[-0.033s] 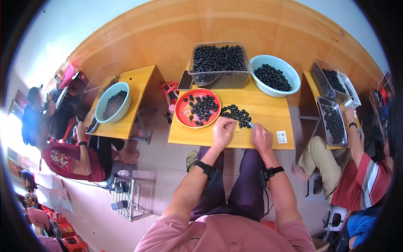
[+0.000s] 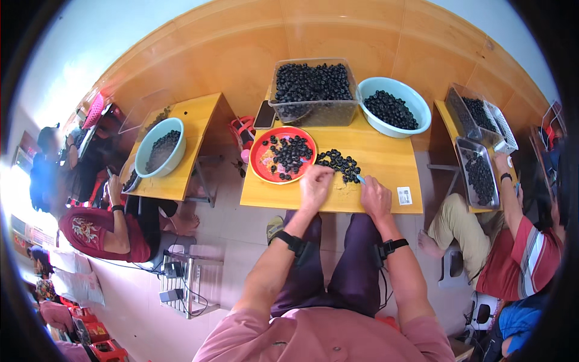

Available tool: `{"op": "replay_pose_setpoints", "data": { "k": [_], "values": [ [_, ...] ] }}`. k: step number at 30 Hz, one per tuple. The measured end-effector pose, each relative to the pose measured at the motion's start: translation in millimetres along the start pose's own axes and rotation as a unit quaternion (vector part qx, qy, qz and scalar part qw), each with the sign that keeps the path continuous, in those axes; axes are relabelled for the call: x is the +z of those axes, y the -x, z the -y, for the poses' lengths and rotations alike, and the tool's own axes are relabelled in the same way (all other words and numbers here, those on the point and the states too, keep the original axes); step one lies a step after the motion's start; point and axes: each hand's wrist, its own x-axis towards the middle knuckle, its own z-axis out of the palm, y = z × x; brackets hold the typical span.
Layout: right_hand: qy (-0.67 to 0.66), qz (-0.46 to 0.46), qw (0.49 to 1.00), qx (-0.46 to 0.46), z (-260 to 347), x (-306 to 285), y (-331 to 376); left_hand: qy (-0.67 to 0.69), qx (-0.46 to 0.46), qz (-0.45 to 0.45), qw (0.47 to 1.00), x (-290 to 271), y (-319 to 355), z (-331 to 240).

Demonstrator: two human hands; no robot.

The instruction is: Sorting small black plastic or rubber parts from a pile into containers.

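Left hand [image 2: 316, 186]: fingers curled beside the dark round pieces [image 2: 341, 163]; the fingertip gap is hidden, so closure and contents cannot be told. Right hand [image 2: 376, 198]: closed around one light-blue tool [image 2: 360, 179]; only a short end projects, the remainder being covered by the fingers. Relative to the earlier frame, the left hand sits slightly farther left, nearer the plate; the right hand is practically unchanged. Table [image 2: 386, 160] contents, left to right: one phone [image 2: 265, 115]; one red plate [image 2: 258, 158] bearing pieces; one clear bin [image 2: 325, 116], heaped; one loose group of pieces between plate and right hand; one pale-blue basin [image 2: 380, 127], part-filled; one white label [image 2: 404, 195]. Overlap prevents an exact piece count.
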Motion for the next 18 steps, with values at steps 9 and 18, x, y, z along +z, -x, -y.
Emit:
{"op": "replay_pose_setpoints", "data": {
  "k": [9, 18],
  "values": [
    [0.015, -0.040, 0.999, -0.013, 4.8, -5.3, -2.8, -0.278, 0.105, -0.010, 0.955, -51.2, -58.3, -16.2],
    [-0.006, -0.020, 1.000, 0.013, 8.6, -11.6, -3.5, -0.183, 0.151, 0.184, 0.954, 15.3, -12.2, -19.3]
  ]
}}
